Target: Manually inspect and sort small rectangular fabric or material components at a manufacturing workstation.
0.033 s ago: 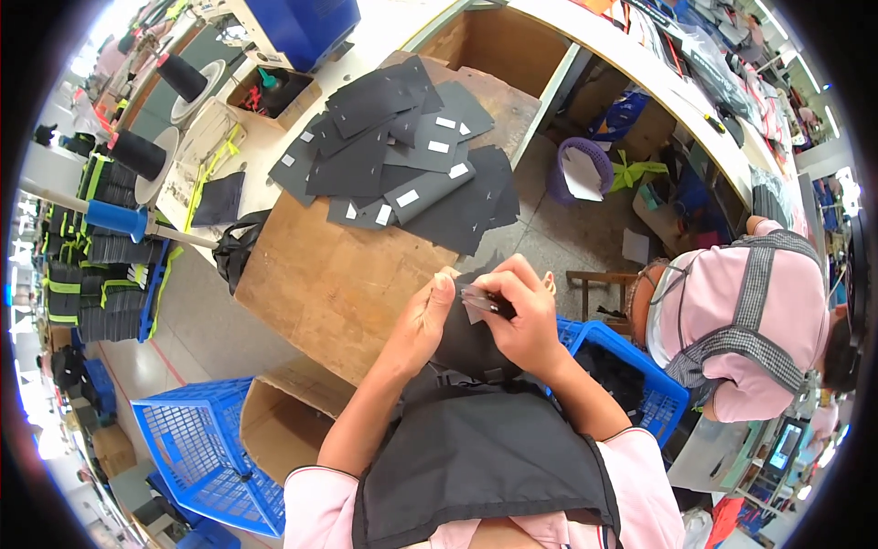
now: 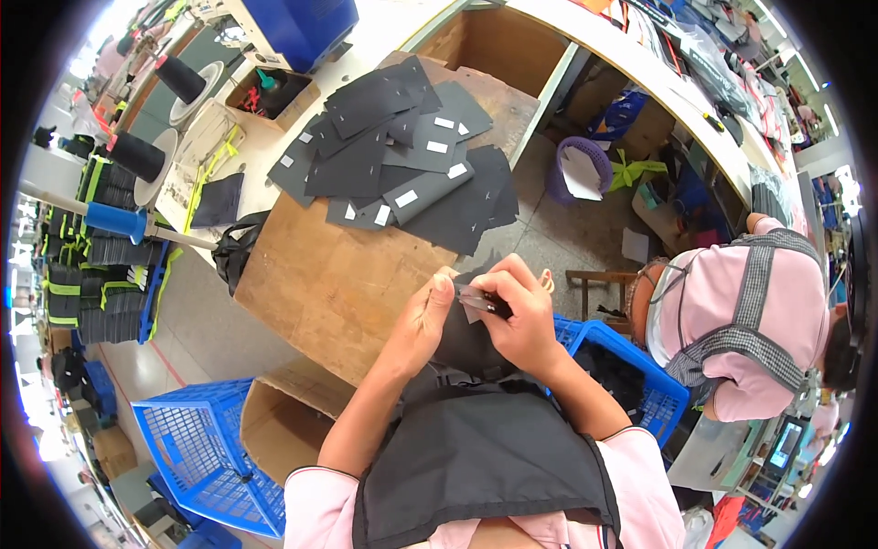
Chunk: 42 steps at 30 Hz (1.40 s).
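Observation:
Over the right front corner of a wooden work board (image 2: pixel 329 284), both my hands work close together above my lap. My left hand (image 2: pixel 422 322) is closed, thumb up, pinching a black fabric piece (image 2: pixel 465 348) that hangs down between the hands. Wrapped round small metal thread snips (image 2: pixel 479 298), my right hand (image 2: pixel 523 316) is closed, with the blades pointing left toward the left thumb. The exact spot where the blades meet the fabric is too small to tell. Farther back on the board lies a loose pile of black fabric pieces (image 2: pixel 357 169), several with small white labels.
A blue sewing machine (image 2: pixel 302 32) stands at the back left, near black thread cones (image 2: pixel 137 156). Left of my lap are a blue crate (image 2: pixel 197 430) and a cardboard box (image 2: pixel 279 425); another blue crate (image 2: pixel 663 403) is at right. A co-worker (image 2: pixel 759 320) bends over beyond it.
The snips' blades have shifted very slightly in my right hand. Everything else looks the same.

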Each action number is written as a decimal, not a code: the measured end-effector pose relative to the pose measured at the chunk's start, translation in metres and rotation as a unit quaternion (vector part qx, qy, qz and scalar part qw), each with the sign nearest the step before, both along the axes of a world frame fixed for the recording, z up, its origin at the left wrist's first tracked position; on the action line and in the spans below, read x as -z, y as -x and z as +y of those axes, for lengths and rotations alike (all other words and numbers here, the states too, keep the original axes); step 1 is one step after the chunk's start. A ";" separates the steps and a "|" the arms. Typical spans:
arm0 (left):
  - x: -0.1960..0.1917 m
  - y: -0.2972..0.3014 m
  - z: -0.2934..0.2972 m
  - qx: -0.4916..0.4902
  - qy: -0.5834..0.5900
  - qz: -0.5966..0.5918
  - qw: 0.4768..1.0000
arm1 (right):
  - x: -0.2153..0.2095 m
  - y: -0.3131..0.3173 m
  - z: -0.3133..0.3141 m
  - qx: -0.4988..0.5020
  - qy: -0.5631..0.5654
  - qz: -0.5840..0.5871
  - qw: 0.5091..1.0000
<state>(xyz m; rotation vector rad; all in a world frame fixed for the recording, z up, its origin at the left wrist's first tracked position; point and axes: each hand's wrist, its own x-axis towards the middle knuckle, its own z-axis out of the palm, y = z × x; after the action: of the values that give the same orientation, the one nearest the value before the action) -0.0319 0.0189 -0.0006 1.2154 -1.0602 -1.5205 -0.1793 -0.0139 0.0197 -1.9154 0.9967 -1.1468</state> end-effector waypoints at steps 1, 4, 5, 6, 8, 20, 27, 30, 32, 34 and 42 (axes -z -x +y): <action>0.001 -0.001 0.001 -0.006 0.009 -0.017 1.000 | 0.000 0.000 0.000 -0.001 0.016 0.021 1.000; -0.009 0.000 -0.001 -0.003 0.030 -0.039 0.999 | -0.001 -0.002 0.000 0.009 0.016 0.041 0.999; -0.012 0.001 -0.001 0.007 0.043 -0.044 0.998 | -0.001 -0.002 0.000 0.010 0.016 0.041 0.999; -0.010 -0.001 -0.001 0.005 0.043 -0.045 0.998 | -0.003 -0.003 -0.001 0.008 0.013 0.052 0.999; -0.001 -0.004 0.001 0.012 -0.045 0.036 0.998 | 0.000 -0.003 -0.003 0.005 0.011 0.063 0.998; -0.010 -0.002 -0.006 -0.073 -0.117 0.136 0.981 | -0.001 0.023 0.010 0.047 -0.016 0.031 0.998; -0.009 0.000 -0.004 -0.055 -0.031 -0.013 0.998 | -0.016 0.038 -0.008 -0.049 0.105 0.169 0.979; -0.013 0.001 -0.003 -0.044 -0.020 -0.045 0.998 | -0.014 0.038 -0.014 -0.073 0.115 0.164 0.977; -0.012 0.000 -0.002 -0.042 -0.030 -0.024 0.998 | -0.011 0.040 -0.012 -0.077 0.124 0.173 0.974; -0.012 -0.001 -0.002 -0.039 -0.031 -0.037 0.998 | -0.008 0.042 -0.011 -0.080 0.132 0.181 0.971; -0.013 0.000 -0.002 -0.033 -0.031 -0.051 0.998 | -0.009 0.039 -0.008 -0.058 0.120 0.145 0.980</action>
<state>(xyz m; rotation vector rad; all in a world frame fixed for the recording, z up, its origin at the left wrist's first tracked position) -0.0321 0.0170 0.0127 1.3711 -1.0350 -1.4640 -0.2185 -0.0218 0.0287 -2.3524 0.9130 -0.9759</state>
